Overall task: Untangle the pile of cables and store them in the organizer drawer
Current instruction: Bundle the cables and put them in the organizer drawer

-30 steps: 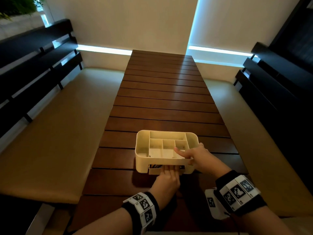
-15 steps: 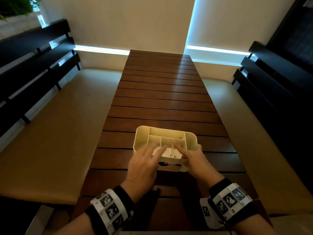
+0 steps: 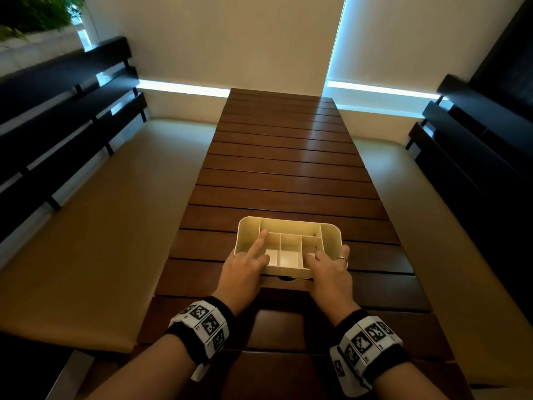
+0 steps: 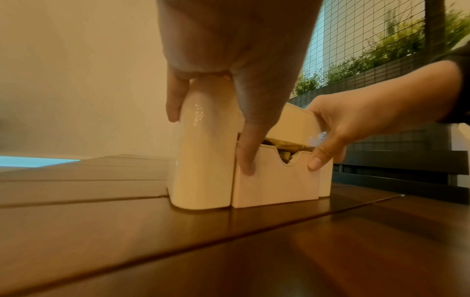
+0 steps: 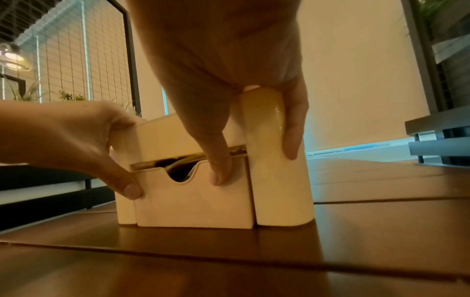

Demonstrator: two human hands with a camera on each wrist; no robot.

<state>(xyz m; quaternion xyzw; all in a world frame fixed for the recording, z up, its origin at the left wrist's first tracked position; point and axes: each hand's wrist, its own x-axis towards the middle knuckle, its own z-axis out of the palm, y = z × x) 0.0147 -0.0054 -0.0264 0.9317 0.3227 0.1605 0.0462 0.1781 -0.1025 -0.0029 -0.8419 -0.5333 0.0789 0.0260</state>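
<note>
A cream organizer (image 3: 289, 221) with open top compartments stands on the wooden table (image 3: 282, 168). Its drawer (image 5: 193, 203) sits almost fully in, the front slightly proud of the body. Through the notch and the gap above the drawer front I see cables (image 5: 178, 167) inside, also the cables (image 4: 279, 143) in the left wrist view. My left hand (image 3: 245, 265) grips the near left corner, thumb (image 4: 248, 156) pressed on the drawer front. My right hand (image 3: 328, 267) grips the near right corner, thumb (image 5: 220, 170) on the drawer front too.
Slatted table top stretches far ahead of the organizer. Tan cushioned benches (image 3: 101, 226) run along both sides, with dark slatted backrests (image 3: 57, 116). The near table edge lies under my wrists.
My left hand left the drawer front below, rose over the organizer and settled on its near left corner. The right hand shifted to the near right corner. The drawer sits further in.
</note>
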